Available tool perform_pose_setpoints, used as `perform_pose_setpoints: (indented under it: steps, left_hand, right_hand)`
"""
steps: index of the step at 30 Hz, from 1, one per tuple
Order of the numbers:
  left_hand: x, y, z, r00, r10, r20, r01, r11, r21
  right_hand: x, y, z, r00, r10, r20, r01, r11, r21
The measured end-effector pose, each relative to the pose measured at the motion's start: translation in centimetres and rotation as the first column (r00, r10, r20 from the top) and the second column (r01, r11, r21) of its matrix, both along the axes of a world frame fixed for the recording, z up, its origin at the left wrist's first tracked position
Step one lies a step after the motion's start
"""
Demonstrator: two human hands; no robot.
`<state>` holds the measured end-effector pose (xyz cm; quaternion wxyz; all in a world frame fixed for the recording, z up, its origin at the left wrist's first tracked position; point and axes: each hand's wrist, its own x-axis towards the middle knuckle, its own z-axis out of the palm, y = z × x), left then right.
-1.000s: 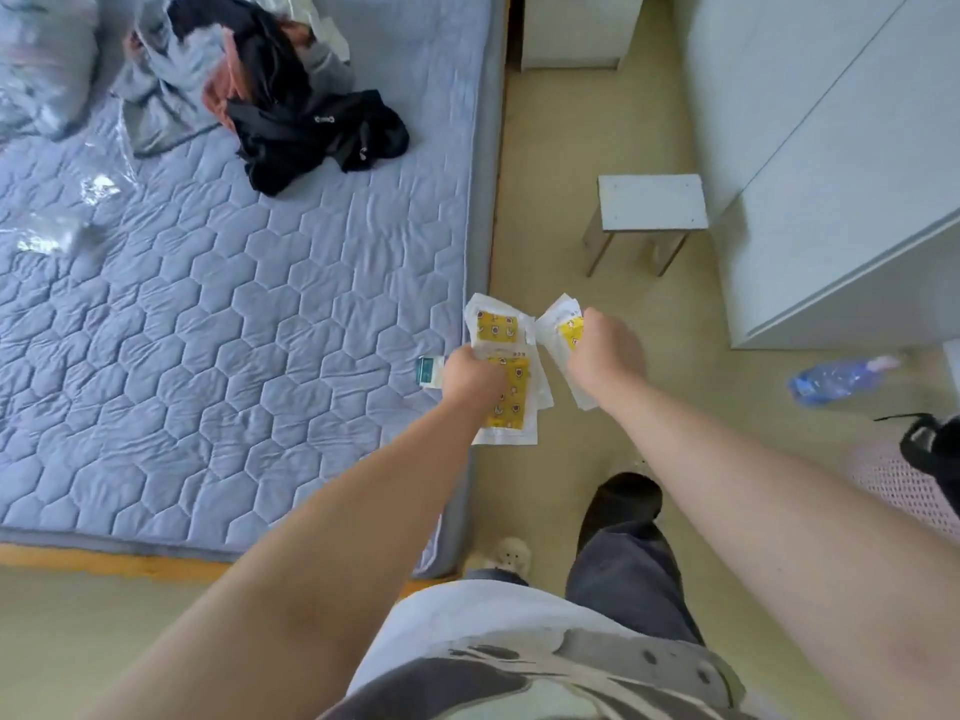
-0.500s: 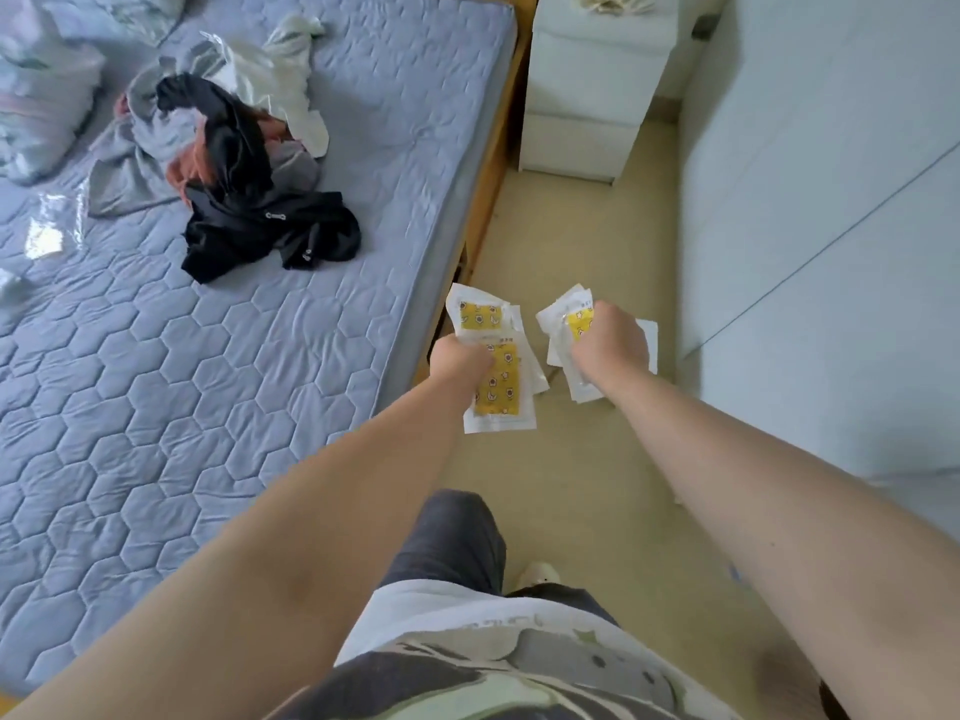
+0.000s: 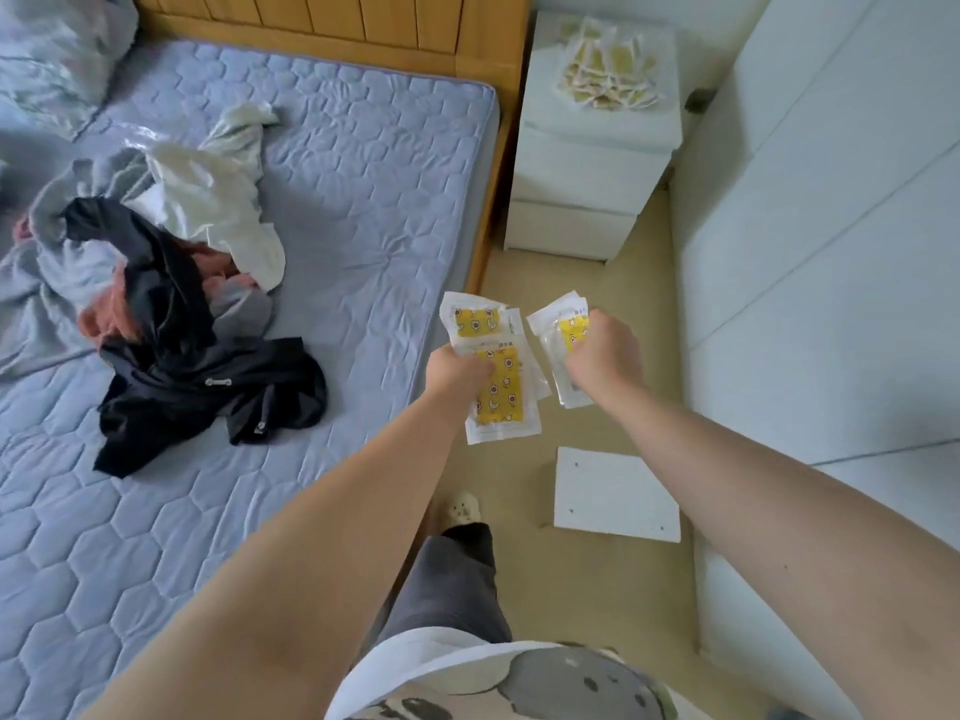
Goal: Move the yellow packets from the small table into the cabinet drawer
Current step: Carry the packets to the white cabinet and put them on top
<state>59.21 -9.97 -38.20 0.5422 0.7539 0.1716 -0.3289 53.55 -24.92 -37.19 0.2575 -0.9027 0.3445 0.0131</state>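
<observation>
Over the beige floor between the bed and a tall white wardrobe (image 3: 831,252), the person holds both bare arms out in front. The left hand (image 3: 457,368) is curled into a fist round a fan of flat, clear-edged plastic yellow packets (image 3: 501,394) printed with stars and moons. Its fingers wrap tightly about the middle of the fan, so packets stick out above and below the fist. The right hand (image 3: 602,356) grips a second bunch (image 3: 563,330) of the same packets, with its fingers folded round them and its back turned to the camera; how its fingertips lie I cannot tell. The two bunches hang near each other but apart.

Below the right forearm, close to the wardrobe, stands the small white square-topped table (image 3: 615,493). Farther ahead, just beside the wooden slatted headboard (image 3: 337,18), is the white bedside cabinet (image 3: 587,179) with two drawer fronts, both closed. A loose heap of packets (image 3: 608,70) with pale yellow inserts lies on its top.

To the left, the grey-blue quilted mattress (image 3: 337,200) carries a tangle of black, grey, pink and cream clothes (image 3: 171,314). A cream perforated slipper (image 3: 460,506) shows under the left hand, at the end of a dark grey trouser leg.
</observation>
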Motion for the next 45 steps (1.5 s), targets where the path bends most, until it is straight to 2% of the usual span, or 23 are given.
perform_pose_setpoints:
  steps: [5,15,21,27,31,34,38,45]
  left_hand:
    - [10.0,-4.7,0.8,0.995,-0.092,0.027,0.091,0.995,0.027]
    - [22.2,-19.7,2.5,0.983,-0.177,0.055,0.179,0.983,-0.028]
    - [31.7,-31.8,0.9,0.989,-0.124,0.085,0.124,0.992,0.004]
    - [39.6,-44.4,-2.5,0.994,0.081,-0.076,-0.080,0.997,0.013]
    - [44.3,-50.0,-4.7,0.985,0.116,-0.125,-0.110,0.993,0.053]
    - [48.1,-53.0,-6.4,0.987,0.081,-0.138,-0.068,0.993,0.093]
    - [53.8,-55.8,-9.4,0.996,-0.007,-0.085,0.019,0.989,0.145]
    - [66.1,-61.7,-11.3,0.983,-0.123,0.134,0.110,0.989,0.096]
  right_hand:
    - [9.0,-4.6,0.8,0.999,-0.047,0.019,0.046,0.999,0.024]
    - [20.6,-18.6,1.9,0.991,-0.085,0.103,0.087,0.996,-0.015]
    - [30.5,-30.7,-0.1,0.989,-0.019,0.144,0.018,1.000,0.007]
    - [39.4,-43.9,-2.7,0.998,0.010,0.064,-0.014,0.998,0.067]
    - [44.2,-50.2,-4.8,1.000,-0.018,0.009,0.017,0.991,0.130]
    - [47.9,-53.4,-7.0,0.999,-0.051,-0.003,0.051,0.981,0.188]
    - [52.7,-57.6,-9.6,0.986,-0.157,-0.054,0.166,0.951,0.262]
    - [63.2,-63.8,-12.7,0.936,-0.346,-0.067,0.347,0.874,0.340]
